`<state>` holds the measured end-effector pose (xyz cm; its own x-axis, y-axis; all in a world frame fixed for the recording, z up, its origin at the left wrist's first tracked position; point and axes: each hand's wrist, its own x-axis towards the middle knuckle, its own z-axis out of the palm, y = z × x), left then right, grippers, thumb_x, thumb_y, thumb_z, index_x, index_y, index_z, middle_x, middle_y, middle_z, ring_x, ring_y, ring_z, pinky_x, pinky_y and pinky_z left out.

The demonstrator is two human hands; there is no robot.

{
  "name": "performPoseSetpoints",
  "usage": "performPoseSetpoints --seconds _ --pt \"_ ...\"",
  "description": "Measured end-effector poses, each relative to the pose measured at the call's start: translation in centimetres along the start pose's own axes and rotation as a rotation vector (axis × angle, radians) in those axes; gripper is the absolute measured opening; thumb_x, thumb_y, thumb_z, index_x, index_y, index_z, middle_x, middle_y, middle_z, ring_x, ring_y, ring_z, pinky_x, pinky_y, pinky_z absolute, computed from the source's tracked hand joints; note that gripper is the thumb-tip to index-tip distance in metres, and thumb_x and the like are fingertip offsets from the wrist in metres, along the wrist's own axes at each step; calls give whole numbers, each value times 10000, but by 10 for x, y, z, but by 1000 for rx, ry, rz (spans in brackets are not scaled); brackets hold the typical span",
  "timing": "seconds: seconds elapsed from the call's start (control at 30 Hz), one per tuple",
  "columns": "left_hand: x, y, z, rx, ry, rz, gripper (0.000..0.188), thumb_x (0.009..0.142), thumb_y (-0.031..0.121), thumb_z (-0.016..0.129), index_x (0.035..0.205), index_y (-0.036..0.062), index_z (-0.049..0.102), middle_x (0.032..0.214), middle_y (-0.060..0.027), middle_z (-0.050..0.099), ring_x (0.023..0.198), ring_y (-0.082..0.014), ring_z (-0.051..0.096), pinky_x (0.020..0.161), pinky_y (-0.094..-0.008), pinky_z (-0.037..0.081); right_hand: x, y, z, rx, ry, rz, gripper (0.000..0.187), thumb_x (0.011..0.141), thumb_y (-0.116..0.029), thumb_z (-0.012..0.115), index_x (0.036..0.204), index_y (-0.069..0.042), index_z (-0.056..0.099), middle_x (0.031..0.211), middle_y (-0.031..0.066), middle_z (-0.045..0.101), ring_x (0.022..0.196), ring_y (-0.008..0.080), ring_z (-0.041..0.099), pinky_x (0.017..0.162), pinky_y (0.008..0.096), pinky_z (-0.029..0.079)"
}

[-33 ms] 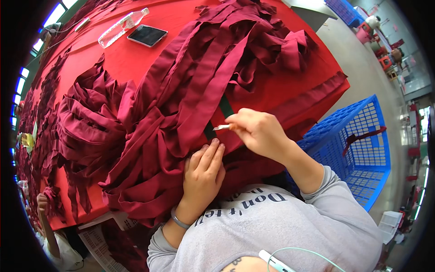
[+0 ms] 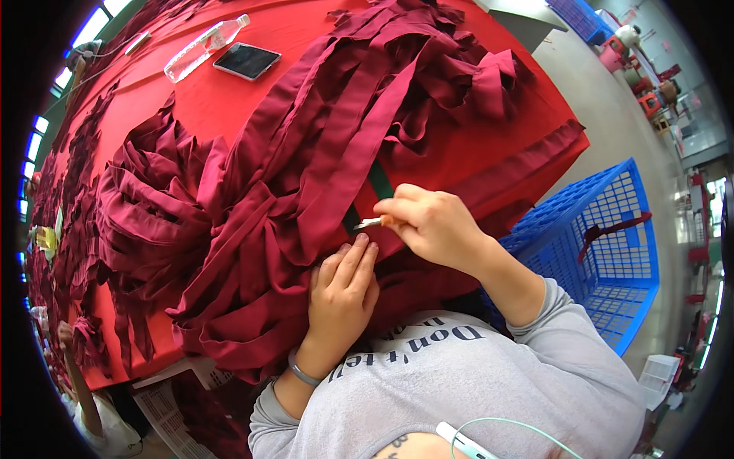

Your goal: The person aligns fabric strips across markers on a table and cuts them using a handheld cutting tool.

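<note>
Long strips of dark red fabric (image 2: 348, 164) lie heaped and folded across a red-covered table (image 2: 229, 99). My left hand (image 2: 342, 287) rests flat on a strip near the table's front edge, fingers stretched out and holding nothing. Just right of it, my right hand (image 2: 436, 222) pinches a small tool with a shiny metal tip (image 2: 367, 223) and an orange-brown grip. The tip points left, just above my left fingertips, beside a dark green band (image 2: 380, 180) on the table. My fingers hide most of the tool, so its exact kind does not show.
A phone (image 2: 247, 61) and a clear plastic bottle (image 2: 205, 50) lie on the far side. At the table's right stands a blue plastic basket (image 2: 612, 252) with a dark red strip over its rim. Another person's arm (image 2: 80, 382) reaches in at the lower left.
My right hand has tilted slightly, and the tool's tip has moved a little down and left, closer to my left fingertips. The other person's hand at the left edge has shifted slightly.
</note>
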<state>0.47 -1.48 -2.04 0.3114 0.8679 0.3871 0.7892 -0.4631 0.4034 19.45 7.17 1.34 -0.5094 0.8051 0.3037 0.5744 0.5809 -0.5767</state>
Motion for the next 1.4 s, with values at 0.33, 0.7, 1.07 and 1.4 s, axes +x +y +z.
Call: performPoseSetpoints --seconds 0.33,0.7,1.07,1.4 --pt "3 4 1 -13 25 -15 418 796 35 669 1214 39 667 1290 -105 630 1099 -287 595 955 -398 466 -4 6 22 25 303 47 58 841 -43 640 888 -73 627 867 117 595 740 327 643 594 414 511" --pt "-9 4 -35 9 123 90 308 691 33 670 986 84 741 896 -30 702 802 -228 624 751 -362 429 -17 13 -45 391 363 375 318 870 -126 749 1133 4 627 826 37 561 706 86 530 636 243 446" --pt "10 13 -91 288 302 -62 272 867 138 665 1125 60 697 1219 -104 607 1136 -251 554 953 -408 428 -44 28 -50 460 354 316 478 843 -4 722 586 -30 320 646 9 385 578 76 338 523 270 311" --pt "49 -2 -47 181 171 -134 201 813 29 644 1006 -2 688 980 -87 698 939 -288 640 909 -379 461 -49 10 -40 902 122 634 401 975 -208 635 625 -23 574 619 2 548 522 46 412 485 243 337"
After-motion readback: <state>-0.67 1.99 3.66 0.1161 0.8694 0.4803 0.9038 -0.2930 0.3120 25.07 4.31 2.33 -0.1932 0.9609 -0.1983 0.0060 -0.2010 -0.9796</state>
